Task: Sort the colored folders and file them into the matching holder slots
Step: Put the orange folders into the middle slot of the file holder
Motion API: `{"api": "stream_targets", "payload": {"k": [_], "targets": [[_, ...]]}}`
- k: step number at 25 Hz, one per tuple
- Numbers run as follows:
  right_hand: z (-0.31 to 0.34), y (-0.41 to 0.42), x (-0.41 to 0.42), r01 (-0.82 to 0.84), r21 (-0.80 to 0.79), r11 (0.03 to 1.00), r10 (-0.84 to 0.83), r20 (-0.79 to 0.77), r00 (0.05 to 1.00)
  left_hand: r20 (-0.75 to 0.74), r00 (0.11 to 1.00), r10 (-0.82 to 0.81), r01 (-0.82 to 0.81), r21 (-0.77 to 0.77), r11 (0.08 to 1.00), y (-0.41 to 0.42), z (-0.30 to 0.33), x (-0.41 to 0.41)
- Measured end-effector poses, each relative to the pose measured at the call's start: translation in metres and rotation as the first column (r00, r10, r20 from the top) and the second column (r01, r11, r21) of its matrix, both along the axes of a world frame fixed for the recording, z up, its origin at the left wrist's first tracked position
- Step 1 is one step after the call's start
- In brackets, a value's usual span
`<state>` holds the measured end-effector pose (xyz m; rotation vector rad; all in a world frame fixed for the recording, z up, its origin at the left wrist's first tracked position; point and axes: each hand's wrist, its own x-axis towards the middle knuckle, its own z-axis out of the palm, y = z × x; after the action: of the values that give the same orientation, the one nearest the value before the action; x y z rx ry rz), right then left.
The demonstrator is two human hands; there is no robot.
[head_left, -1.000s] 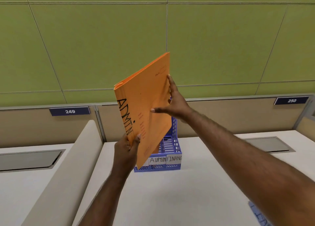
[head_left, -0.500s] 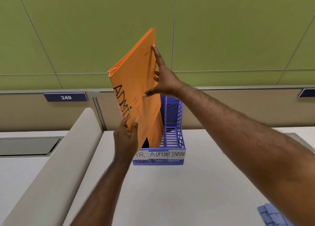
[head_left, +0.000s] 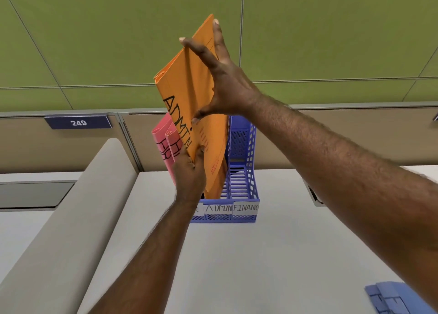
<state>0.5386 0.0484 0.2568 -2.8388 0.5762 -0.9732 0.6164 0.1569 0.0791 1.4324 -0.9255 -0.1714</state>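
Over the last second the orange folder (head_left: 189, 105), marked "ADMIN" on its spine, has dropped from above the blue file holder (head_left: 244, 162) until its lower edge sits inside the middle slot, so this filing is judged nearly complete. Left hand (head_left: 189, 171) pinches the lower spine; right hand (head_left: 222, 81) presses spread, straight fingers against the cover. Slot labels read "ADMIN" and "FINANC"; pink folders (head_left: 166, 145) marked "HR" stand in the left slot, blue folders (head_left: 391, 299) lie on the desk, wall tag "249" (head_left: 78, 122).

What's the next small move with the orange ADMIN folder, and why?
Probably slide the orange card ADMIN folder straight down. Its lower edge already sits in the middle slot of the blue plastic file holder, above the ADMIN label. The left hand pinches its spine edge; the right hand steadies its top.
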Motion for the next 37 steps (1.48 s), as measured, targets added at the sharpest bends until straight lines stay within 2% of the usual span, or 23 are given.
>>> {"api": "stream_targets", "payload": {"k": [9, 14, 18, 25, 28, 31, 37], "targets": [[-0.020, -0.007, 0.003, -0.049, -0.103, 0.993, 0.047, -0.025, 0.999, 0.013, 0.996, 0.088, -0.088, 0.034, 0.996, -0.015, -0.029, -0.010], [-0.046, -0.021, -0.003, -0.023, -0.021, 1.000, 0.023, -0.014, 1.000, 0.030, 0.999, 0.021, -0.026, 0.174, 0.984, -0.021, -0.045, -0.013], [-0.067, -0.030, -0.003, 0.009, 0.062, 0.998, -0.006, -0.048, 0.999, 0.069, 0.997, 0.031, -0.047, 0.249, 0.967, -0.024, -0.055, -0.018], [-0.097, -0.039, 0.000, 0.078, 0.109, 0.991, -0.057, -0.183, 0.981, 0.057, 0.996, 0.065, -0.081, 0.342, 0.936, -0.025, -0.064, -0.022], [-0.110, -0.037, 0.001, 0.112, 0.131, 0.985, -0.075, -0.260, 0.963, 0.082, 0.994, 0.067, -0.091, 0.332, 0.939, -0.018, -0.069, -0.022], [-0.115, -0.035, -0.001, 0.126, 0.166, 0.978, -0.079, -0.266, 0.961, 0.111, 0.992, 0.058, -0.090, 0.314, 0.945, -0.012, -0.068, -0.021], [-0.116, -0.020, -0.013, 0.173, 0.199, 0.965, -0.103, -0.319, 0.942, 0.075, 0.997, 0.021, -0.039, 0.249, 0.968, 0.011, -0.059, -0.022]]}}
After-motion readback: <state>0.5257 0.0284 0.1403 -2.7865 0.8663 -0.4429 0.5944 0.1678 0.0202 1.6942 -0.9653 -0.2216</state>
